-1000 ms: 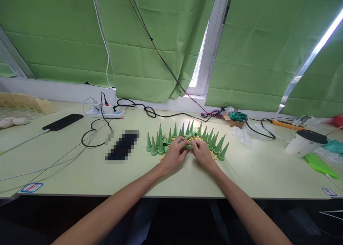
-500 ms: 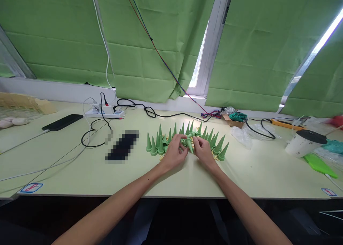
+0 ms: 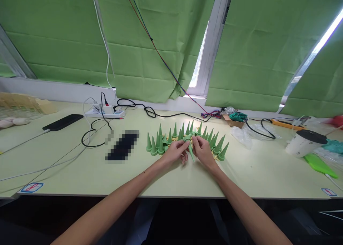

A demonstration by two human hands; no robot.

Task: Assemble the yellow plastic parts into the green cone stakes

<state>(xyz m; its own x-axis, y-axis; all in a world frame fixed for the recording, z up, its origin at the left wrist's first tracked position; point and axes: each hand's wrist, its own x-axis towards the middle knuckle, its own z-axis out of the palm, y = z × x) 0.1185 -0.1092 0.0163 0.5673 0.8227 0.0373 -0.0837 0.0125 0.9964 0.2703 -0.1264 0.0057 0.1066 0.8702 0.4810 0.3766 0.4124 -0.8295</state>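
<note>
My left hand [image 3: 174,153] pinches a green plastic cone [image 3: 190,151] by its wide base. The cone's narrow tip slants down toward the table's front edge. My right hand [image 3: 203,150] is closed, its thumb and fingertips pressed together right beside the cone's base. Whatever lies between those right fingertips is too small to make out. Around and behind both hands stand several more green cones [image 3: 153,147], points upward. Small yellow pieces [image 3: 215,157] lie among them, partly covered by the cones and my hands.
A blurred dark object [image 3: 123,145] lies left of the cones. Farther left are a black phone [image 3: 63,122] and a white power strip [image 3: 118,114] with cables. To the right are clear plastic bags [image 3: 241,136], a lidded cup [image 3: 304,143] and a bright green phone-like object [image 3: 320,165].
The held cone has turned, its tip now lower and nearer to me. My left fingers have shifted from above the cone to a pinch at its base. My right hand has barely moved.
</note>
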